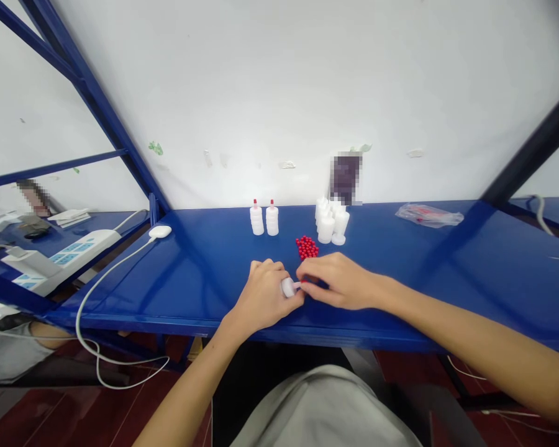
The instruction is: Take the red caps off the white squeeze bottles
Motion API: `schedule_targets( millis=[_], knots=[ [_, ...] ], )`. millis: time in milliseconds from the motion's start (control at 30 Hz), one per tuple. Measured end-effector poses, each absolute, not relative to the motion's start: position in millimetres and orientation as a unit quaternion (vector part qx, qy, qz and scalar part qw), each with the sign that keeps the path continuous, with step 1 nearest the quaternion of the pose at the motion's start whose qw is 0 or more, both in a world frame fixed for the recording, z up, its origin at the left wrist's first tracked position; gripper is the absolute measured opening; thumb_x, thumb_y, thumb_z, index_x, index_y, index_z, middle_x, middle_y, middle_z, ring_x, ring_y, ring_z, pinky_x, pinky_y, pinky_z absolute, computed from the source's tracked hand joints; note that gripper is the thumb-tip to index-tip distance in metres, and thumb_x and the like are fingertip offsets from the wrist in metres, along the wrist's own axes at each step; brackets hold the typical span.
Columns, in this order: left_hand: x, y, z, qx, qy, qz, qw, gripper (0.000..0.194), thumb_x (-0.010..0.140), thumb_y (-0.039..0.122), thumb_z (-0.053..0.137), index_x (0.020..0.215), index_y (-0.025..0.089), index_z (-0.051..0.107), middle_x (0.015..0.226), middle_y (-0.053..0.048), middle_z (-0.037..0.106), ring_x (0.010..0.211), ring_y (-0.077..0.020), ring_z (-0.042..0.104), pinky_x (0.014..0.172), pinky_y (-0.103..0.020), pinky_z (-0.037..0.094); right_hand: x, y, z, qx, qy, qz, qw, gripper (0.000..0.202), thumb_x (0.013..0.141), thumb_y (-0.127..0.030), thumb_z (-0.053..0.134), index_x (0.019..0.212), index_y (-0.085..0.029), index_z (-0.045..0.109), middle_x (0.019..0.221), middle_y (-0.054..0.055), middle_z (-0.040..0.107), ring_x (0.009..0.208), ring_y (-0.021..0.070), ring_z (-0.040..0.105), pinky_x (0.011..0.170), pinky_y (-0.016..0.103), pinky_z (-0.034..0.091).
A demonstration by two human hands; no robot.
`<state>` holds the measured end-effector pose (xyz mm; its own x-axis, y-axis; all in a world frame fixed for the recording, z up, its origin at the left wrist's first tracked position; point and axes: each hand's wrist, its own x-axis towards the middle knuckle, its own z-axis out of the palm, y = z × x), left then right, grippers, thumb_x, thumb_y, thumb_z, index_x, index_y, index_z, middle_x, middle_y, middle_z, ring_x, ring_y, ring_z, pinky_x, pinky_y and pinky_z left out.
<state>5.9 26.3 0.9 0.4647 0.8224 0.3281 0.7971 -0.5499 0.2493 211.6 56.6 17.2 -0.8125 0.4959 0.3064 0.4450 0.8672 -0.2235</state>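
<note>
My left hand is wrapped round a white squeeze bottle, its nozzle pointing right. At the nozzle's tip my right hand pinches a small red cap, mostly hidden by the fingers. Just behind my hands lies a pile of red caps. Two white bottles with red tips stand upright farther back, a left one and a right one. Behind the pile, to the right, is a group of several white bottles without red caps.
The blue tabletop meets a white wall. A clear plastic bag with red contents lies at the right back. A white charger puck with a cable is on the left, near a power strip. Blue posts frame both sides.
</note>
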Motion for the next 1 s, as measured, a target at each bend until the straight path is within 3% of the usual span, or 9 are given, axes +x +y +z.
schedule_targets(
  millis=[233, 500, 700, 833, 1000],
  knots=[
    [8, 27, -2, 0.842, 0.503, 0.196, 0.030, 0.031, 0.083, 0.039, 0.058, 0.061, 0.019, 0.052, 0.065, 0.000, 0.062, 0.065, -0.0159, 0.054, 0.069, -0.032, 0.035, 202, 52, 7, -0.258, -0.959, -0.037, 0.110, 0.024, 0.096, -0.026, 0.038, 0.084, -0.016, 0.057, 0.079, 0.004, 0.061, 0.061, 0.0137, 0.048, 0.060, 0.029, 0.028],
    [9, 23, -5, 0.840, 0.511, 0.178, -0.023, 0.025, 0.083, 0.040, 0.058, 0.068, 0.020, 0.058, 0.071, -0.001, 0.066, 0.066, -0.0187, 0.061, 0.063, -0.031, 0.035, 200, 48, 11, -0.281, -0.958, -0.018, 0.057, 0.022, 0.092, -0.022, 0.039, 0.085, -0.015, 0.058, 0.084, 0.006, 0.064, 0.066, 0.0164, 0.053, 0.062, 0.030, 0.031],
    [8, 21, -4, 0.858, 0.484, 0.171, -0.027, 0.020, 0.090, 0.037, 0.052, 0.103, 0.022, 0.055, 0.081, 0.000, 0.069, 0.072, -0.0199, 0.064, 0.059, -0.029, 0.034, 198, 46, 11, -0.297, -0.953, -0.004, 0.054, 0.024, 0.092, -0.024, 0.040, 0.092, -0.014, 0.062, 0.091, 0.007, 0.067, 0.073, 0.0183, 0.059, 0.065, 0.030, 0.034],
    [8, 20, -1, 0.870, 0.470, 0.138, -0.055, 0.017, 0.094, 0.038, 0.049, 0.094, 0.022, 0.053, 0.080, 0.000, 0.067, 0.073, -0.0197, 0.063, 0.060, -0.030, 0.034, 192, 44, 14, -0.353, -0.935, 0.004, 0.040, 0.024, 0.092, -0.025, 0.041, 0.089, -0.016, 0.063, 0.091, 0.007, 0.069, 0.074, 0.0189, 0.062, 0.061, 0.029, 0.033],
    [10, 19, -3, 0.860, 0.488, 0.123, -0.090, 0.027, 0.094, 0.047, 0.047, 0.089, 0.022, 0.054, 0.078, -0.001, 0.066, 0.073, -0.0210, 0.061, 0.063, -0.032, 0.035, 188, 43, 17, -0.382, -0.924, 0.018, 0.025, 0.027, 0.092, -0.026, 0.039, 0.085, -0.016, 0.063, 0.089, 0.008, 0.071, 0.074, 0.0200, 0.064, 0.059, 0.028, 0.033]
  ],
)
